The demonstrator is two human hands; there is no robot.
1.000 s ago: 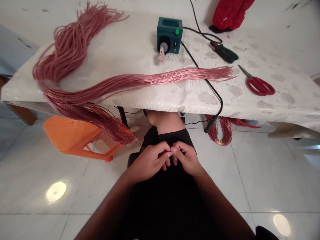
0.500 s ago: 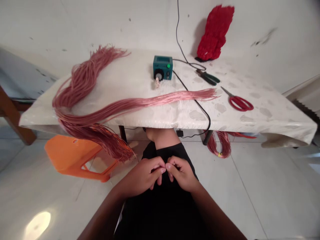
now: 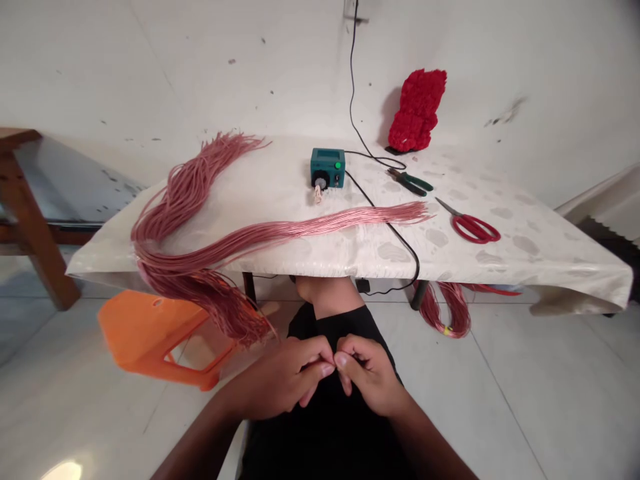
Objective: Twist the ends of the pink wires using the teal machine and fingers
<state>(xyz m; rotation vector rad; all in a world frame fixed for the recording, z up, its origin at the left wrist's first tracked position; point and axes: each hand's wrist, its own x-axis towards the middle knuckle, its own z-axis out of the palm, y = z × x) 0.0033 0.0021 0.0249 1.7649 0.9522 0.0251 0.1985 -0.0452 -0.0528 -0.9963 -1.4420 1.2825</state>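
Over my lap, my left hand (image 3: 300, 375) and my right hand (image 3: 367, 373) meet at the fingertips, each with thumb and forefinger pinched together. Whatever is between the fingers, if anything, is too small or hidden to make out. Beyond them, a long bundle of pink cords (image 3: 280, 230) lies along the table, and part of it hangs over the front edge at the left. Behind the cords stands a small teal motor box (image 3: 327, 168) with a green button, a dark round knob and a pale piece at its front.
Green-handled pliers (image 3: 411, 181) and red-handled scissors (image 3: 470, 225) lie on the covered table (image 3: 525, 257). A red fluffy bundle (image 3: 417, 112) leans on the wall. A black cable (image 3: 407, 247) drops over the edge. An orange stool (image 3: 135, 327) and a coil of cord (image 3: 453, 313) are below.
The view has tilted up, so the table and things on it appear lower. My hands keep the same pinched pose, fingertips together.
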